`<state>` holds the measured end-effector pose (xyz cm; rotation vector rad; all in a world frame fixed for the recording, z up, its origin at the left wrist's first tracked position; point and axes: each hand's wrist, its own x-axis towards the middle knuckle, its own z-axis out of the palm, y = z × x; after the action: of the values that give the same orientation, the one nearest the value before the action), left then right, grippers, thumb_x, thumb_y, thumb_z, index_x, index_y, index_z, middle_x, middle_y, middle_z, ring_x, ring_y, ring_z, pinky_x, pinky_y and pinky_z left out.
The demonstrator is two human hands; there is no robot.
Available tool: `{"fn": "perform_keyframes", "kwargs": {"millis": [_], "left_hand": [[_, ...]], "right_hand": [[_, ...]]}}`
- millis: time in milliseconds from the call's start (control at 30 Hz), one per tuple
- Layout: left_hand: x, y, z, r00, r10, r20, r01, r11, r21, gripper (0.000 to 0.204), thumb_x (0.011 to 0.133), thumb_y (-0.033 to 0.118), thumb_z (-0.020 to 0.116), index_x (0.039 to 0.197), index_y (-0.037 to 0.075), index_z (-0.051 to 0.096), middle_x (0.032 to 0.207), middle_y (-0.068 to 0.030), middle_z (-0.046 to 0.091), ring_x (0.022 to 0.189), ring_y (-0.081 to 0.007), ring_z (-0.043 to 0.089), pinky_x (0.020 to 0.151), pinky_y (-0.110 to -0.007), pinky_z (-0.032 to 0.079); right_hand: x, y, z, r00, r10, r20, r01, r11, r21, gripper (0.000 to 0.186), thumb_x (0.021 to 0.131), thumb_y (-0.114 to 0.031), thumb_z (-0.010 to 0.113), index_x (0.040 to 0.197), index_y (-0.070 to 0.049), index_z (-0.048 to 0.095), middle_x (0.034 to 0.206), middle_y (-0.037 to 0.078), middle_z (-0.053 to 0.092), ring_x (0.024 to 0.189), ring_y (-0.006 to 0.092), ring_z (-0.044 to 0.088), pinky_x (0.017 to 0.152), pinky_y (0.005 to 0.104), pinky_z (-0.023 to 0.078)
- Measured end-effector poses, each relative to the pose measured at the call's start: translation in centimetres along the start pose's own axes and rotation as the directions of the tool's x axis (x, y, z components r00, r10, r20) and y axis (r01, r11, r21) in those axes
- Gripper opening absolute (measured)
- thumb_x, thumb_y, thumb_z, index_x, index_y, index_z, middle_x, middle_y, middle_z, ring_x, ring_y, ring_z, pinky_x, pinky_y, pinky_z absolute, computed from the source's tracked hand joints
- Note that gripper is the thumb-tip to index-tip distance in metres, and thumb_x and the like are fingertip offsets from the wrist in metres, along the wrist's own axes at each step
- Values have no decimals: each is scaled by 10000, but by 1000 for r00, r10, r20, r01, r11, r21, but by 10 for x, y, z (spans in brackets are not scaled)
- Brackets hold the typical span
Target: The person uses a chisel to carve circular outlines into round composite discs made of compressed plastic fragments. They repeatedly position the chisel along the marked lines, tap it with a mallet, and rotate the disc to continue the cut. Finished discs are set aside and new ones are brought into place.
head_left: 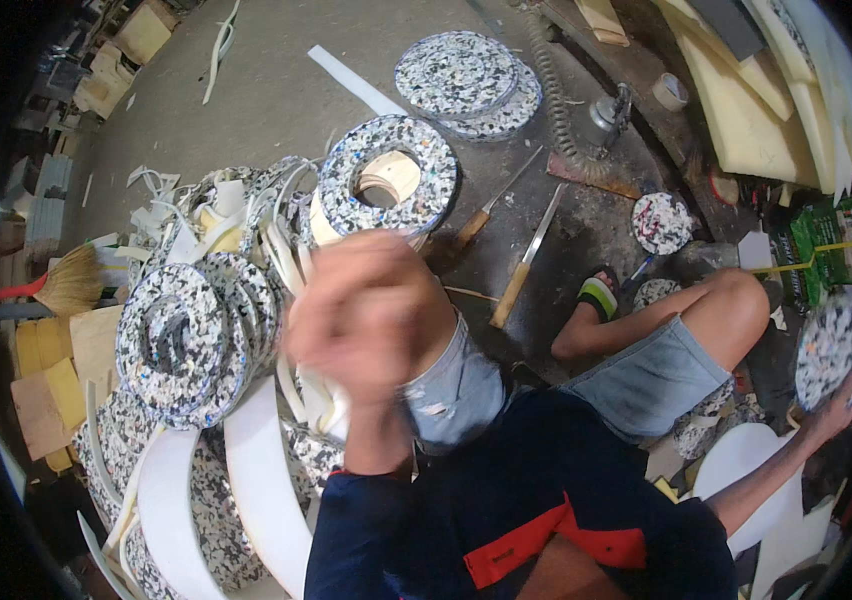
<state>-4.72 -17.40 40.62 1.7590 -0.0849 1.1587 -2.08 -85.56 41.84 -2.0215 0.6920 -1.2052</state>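
Note:
Out to the right, my right hand [834,408] grips a round speckled foam disc [838,350] by its lower edge. My left hand [361,315] is raised in front of my bent knee, and motion smears its fingers, so I cannot tell whether they are closed. Just beyond it lies a speckled foam ring [438,170] on top of pale wooden rings [391,178]. To its left, several more speckled foam rings [174,335] lean together in a stack.
Two wooden-handled knives [521,275] [481,220] lie on the floor ahead. Speckled foam discs [456,75] are stacked farther off. A coiled hose [556,100], a small speckled disc [662,222] and green packages [841,245] are at right. White foam strips [171,480] and a broom [71,280] are left.

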Motion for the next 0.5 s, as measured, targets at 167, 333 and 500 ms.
{"fn": "perform_keyframes", "kwargs": {"millis": [167, 333, 500], "left_hand": [[-10, -130, -99, 774, -517, -366, 479, 856, -196, 222, 1007, 197, 614, 1088, -6, 657, 967, -126, 685, 819, -206, 661, 729, -327, 543], [-131, -296, -103, 161, -986, -42, 850, 160, -501, 296, 953, 209, 715, 1136, 0, 613, 1049, -110, 644, 874, -208, 656, 701, -334, 576], [-191, -359, -82, -60, -997, -48, 890, -32, -455, 368, 929, 199, 744, 1154, -52, 595, 1039, -146, 652, 843, -246, 668, 678, -362, 586]], "right_hand": [[-50, 184, -48, 964, 225, 143, -90, 778, -621, 882, 879, -544, 760, 1396, 133, 532, 1379, 259, 608, 1234, 320, 579, 1081, 425, 446], [-193, 279, -73, 532, 663, 526, -584, 737, -339, 547, 915, -396, 790, 1167, 78, 689, 1073, 140, 716, 917, 207, 660, 782, 394, 560], [-206, 276, -70, 678, 657, 330, 105, 358, -928, 547, 935, -400, 747, 1181, 83, 675, 1019, 196, 726, 897, 299, 693, 792, 415, 555]]}}
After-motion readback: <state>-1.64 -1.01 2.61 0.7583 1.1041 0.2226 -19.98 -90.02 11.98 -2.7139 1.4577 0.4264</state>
